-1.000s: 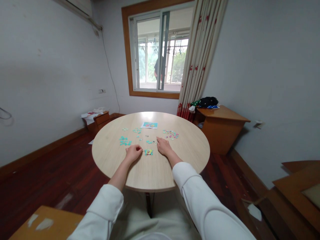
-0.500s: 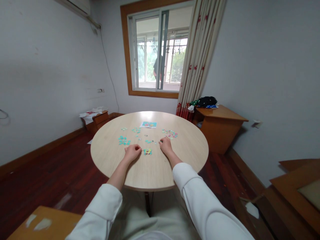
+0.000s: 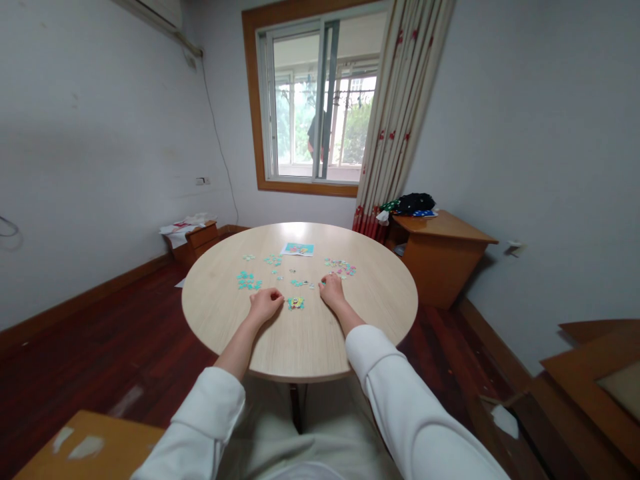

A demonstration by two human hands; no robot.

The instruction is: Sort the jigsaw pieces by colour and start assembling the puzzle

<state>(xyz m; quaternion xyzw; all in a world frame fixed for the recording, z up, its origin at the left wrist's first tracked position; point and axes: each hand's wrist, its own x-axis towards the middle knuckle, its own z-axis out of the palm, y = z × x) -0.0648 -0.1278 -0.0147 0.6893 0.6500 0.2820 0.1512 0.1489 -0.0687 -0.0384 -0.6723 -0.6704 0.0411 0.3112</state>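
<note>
A small joined patch of jigsaw puzzle [image 3: 295, 303], yellow and teal, lies on the round table in front of me. Just left of it, my left hand [image 3: 266, 305] rests on the tabletop with thumb and forefinger closed in a pinch; whatever is between them is too small to make out. My right hand [image 3: 332, 292] is to the right of the patch, fingers curled down to the table. A speck of teal, like a puzzle piece [image 3: 324, 284], shows at its fingertips. Several loose puzzle pieces [image 3: 301, 283] lie between the hands, beyond the patch.
Teal pieces [image 3: 248, 281] are grouped at the left, more pieces [image 3: 273, 260] behind them, and pink ones [image 3: 344, 268] at the right. A picture sheet [image 3: 299, 249] lies toward the far side of the round table [image 3: 380, 307]. Beyond the window [image 3: 310, 100], a person stands.
The view has shifted very slightly. Both hands stay almost where they were, and the joined patch and piece groups look the same.
</note>
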